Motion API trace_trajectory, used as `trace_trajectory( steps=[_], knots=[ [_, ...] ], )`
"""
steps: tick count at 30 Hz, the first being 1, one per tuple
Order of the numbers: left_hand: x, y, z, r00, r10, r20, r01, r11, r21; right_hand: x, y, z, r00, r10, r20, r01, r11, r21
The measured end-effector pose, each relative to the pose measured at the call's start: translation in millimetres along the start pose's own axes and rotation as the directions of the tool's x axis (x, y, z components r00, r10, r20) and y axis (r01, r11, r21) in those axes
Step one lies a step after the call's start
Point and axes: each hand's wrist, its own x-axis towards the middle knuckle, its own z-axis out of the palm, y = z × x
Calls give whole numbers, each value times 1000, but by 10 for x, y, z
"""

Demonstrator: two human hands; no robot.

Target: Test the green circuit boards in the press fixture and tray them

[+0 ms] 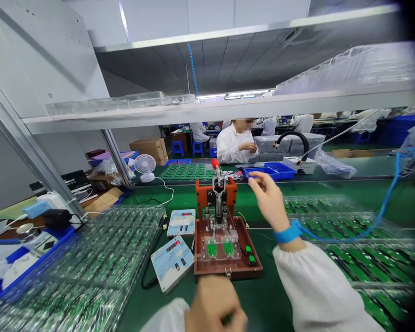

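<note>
In the head view my left hand (214,302) is closed and blurred at the bottom middle, in front of the test fixture. A small dark green bit shows among its fingers; I cannot make out what it is. My right hand (269,200) is raised to the right of the fixture's red-tipped toggle clamp (218,193), its fingers loosely curved and apart, with nothing seen in them. A blue strap (287,234) circles that wrist. Two green circuit boards (212,249) lie side by side in the clear holder of the brown fixture box (224,268), beneath the clamp.
Two meters with red displays (173,263) stand left of the fixture. Clear trays of green boards lie left (90,249) and right (352,263). Behind are a white fan (145,166), blue bins (280,170) and a co-worker (230,143). A blue cord (383,207) trails from my right wrist.
</note>
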Motion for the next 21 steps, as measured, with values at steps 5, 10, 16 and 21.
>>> trace_trajectory(
  steps=[5, 10, 16, 21],
  knots=[
    [165, -388, -566, 817, -4, -576, 189, 947, 260, -1002, 462, -4, 983, 55, 176, -33, 992, -121],
    [268, -469, -525, 845, -34, -534, 251, 906, 341, -1444, 483, 218, 942, 29, 333, 33, 983, -179],
    [305, -478, -451, 829, -53, -557, 240, 933, 268, -1310, 401, 302, 909, 59, 413, -25, 996, -87],
    [149, -411, -487, 758, -144, -636, 245, 967, 73, -1397, 257, 162, 884, 179, 431, -228, 971, 64]
  ],
)
